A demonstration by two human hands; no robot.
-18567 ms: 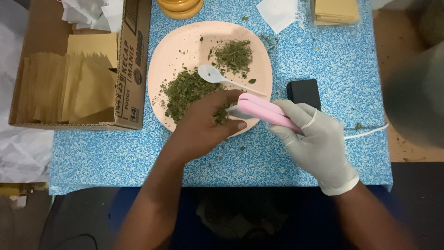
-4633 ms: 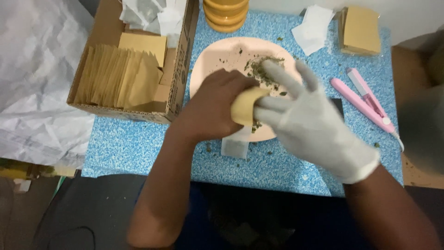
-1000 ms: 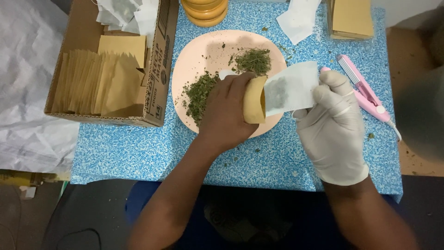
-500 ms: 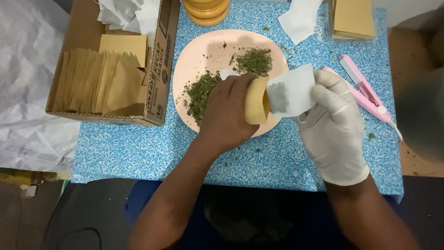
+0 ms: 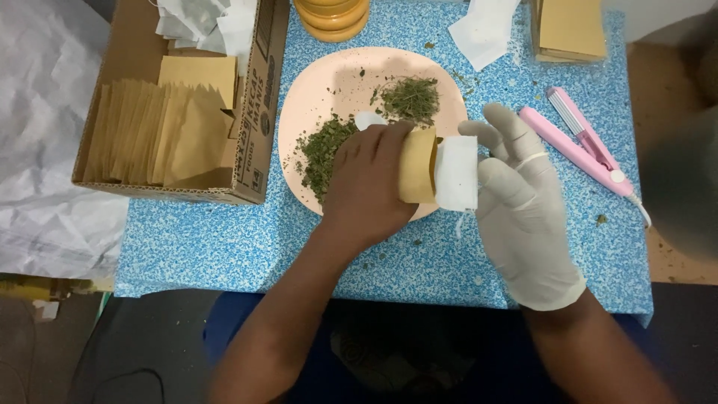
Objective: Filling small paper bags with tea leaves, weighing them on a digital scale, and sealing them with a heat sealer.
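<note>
A white paper sachet (image 5: 456, 173) is half pushed into a brown paper envelope (image 5: 417, 166), gripped by the bare left hand (image 5: 370, 183) and pinched by the gloved right hand (image 5: 520, 206), above the pink plate (image 5: 314, 82); insertion seems unfinished.

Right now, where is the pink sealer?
In the head view the pink sealer lies open on the blue table, right of the plate and just beyond the gloved right hand.
</note>
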